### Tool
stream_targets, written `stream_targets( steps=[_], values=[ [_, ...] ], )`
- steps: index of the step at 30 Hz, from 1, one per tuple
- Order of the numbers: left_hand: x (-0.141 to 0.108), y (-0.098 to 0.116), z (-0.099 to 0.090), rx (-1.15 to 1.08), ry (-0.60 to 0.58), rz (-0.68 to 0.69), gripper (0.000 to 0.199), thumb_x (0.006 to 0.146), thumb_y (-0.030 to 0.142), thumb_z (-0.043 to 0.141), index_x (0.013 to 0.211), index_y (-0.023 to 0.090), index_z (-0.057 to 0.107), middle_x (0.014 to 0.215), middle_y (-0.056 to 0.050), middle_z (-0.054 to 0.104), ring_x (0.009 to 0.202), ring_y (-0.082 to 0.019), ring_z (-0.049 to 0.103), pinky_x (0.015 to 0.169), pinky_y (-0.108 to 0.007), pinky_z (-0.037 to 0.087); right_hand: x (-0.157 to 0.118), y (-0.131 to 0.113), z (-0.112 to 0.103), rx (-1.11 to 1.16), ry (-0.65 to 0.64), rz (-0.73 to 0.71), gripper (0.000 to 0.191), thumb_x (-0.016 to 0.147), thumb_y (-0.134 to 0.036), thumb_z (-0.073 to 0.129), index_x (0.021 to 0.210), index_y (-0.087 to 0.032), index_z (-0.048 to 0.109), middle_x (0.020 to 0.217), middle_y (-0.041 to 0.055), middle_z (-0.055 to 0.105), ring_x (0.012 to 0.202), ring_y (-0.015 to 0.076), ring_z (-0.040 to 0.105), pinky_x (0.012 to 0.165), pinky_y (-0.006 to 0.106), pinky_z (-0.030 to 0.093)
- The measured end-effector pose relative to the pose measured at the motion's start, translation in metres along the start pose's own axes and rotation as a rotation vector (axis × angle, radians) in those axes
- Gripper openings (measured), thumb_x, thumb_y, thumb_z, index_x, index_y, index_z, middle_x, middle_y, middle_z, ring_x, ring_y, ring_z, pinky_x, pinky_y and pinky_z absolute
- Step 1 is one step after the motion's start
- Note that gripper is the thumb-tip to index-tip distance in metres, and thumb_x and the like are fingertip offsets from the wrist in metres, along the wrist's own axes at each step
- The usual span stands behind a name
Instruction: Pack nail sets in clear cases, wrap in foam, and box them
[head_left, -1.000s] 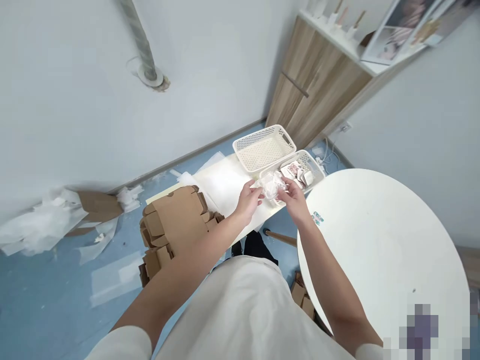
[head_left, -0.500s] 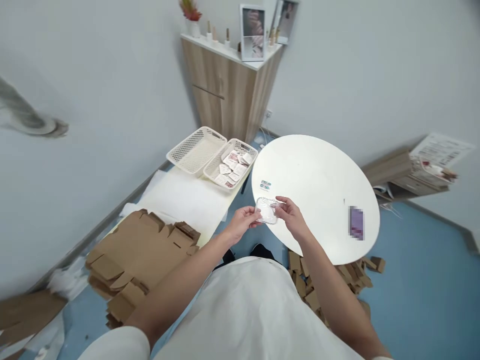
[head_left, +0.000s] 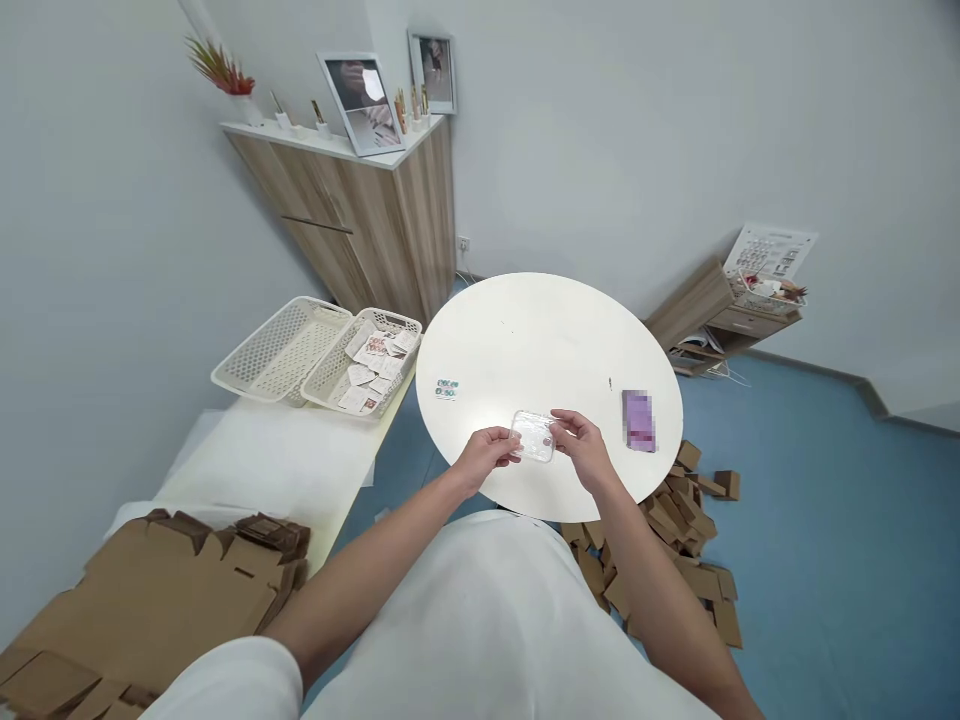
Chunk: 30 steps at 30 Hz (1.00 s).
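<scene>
A small clear plastic case (head_left: 534,437) with rounded corners is held level over the near edge of the round white table (head_left: 555,330). My left hand (head_left: 484,458) pinches its left side between thumb and fingers. On the right side, my right hand (head_left: 583,446) grips it with thumb and fingertips. What lies inside the case is too small to make out. Left of the hands on the tabletop lies a small sheet of green and blue pieces (head_left: 446,389). A purple, blurred-out rectangular item (head_left: 639,420) lies to the right.
Left of the table, one white basket (head_left: 274,350) stands beside another basket (head_left: 409,325) holding several printed white packets. Flattened cardboard (head_left: 150,590) is piled at lower left. Small cardboard boxes (head_left: 679,515) lie on the floor at right. A wooden cabinet (head_left: 375,220) stands behind.
My view has turned right and I am closer to the round table. Both hands keep hold of the clear case, now over the tabletop edge.
</scene>
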<state>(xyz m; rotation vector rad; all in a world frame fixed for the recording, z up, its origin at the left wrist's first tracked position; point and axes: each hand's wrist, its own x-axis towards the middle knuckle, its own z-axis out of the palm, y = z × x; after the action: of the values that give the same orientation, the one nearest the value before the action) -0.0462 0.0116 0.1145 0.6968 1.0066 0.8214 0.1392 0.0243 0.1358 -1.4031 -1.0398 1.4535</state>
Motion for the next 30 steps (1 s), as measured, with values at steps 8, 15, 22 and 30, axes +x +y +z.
stream_targets(
  steps=[8,15,22,30],
  values=[
    [0.021,-0.022,0.047,0.03,-0.003,-0.084,0.037,0.068,0.044,0.065,0.095,0.02,0.059,0.101,-0.007,0.062,0.087,-0.017,0.061,0.074,-0.028,0.043,0.024,0.025,-0.053,0.114,0.038,0.092,0.031,0.065,-0.041,0.065,0.09,-0.022,0.061,0.091,0.0029,0.059,0.074,0.0148,0.058,0.072,0.036,0.05],
    [0.047,-0.033,0.074,0.136,0.148,-0.011,0.035,0.065,0.041,0.068,0.088,0.016,0.061,0.082,-0.006,0.065,0.078,-0.016,0.061,0.077,-0.03,0.044,0.033,0.042,-0.071,0.039,0.091,0.074,0.034,0.069,-0.043,0.06,0.097,-0.023,0.06,0.098,0.0054,0.059,0.085,0.0185,0.058,0.079,0.039,0.047],
    [0.055,-0.03,0.073,0.555,0.212,0.255,0.017,0.066,0.034,0.065,0.078,0.021,0.064,0.074,-0.003,0.063,0.07,-0.017,0.057,0.073,-0.031,0.043,0.029,0.025,-0.07,-0.416,-0.003,-0.173,0.07,0.063,-0.039,0.066,0.127,-0.032,0.039,0.127,0.0063,0.042,0.11,0.0238,0.045,0.088,0.042,0.042],
    [0.056,-0.015,0.081,0.609,0.183,0.346,0.051,0.053,0.03,0.075,0.102,0.025,0.06,0.107,-0.008,0.057,0.107,-0.027,0.047,0.093,-0.041,0.034,0.039,0.017,-0.072,-0.24,-0.121,-0.14,0.068,0.059,-0.035,0.07,0.122,-0.03,0.044,0.124,0.0068,0.045,0.094,0.0202,0.054,0.079,0.038,0.05]
  ],
)
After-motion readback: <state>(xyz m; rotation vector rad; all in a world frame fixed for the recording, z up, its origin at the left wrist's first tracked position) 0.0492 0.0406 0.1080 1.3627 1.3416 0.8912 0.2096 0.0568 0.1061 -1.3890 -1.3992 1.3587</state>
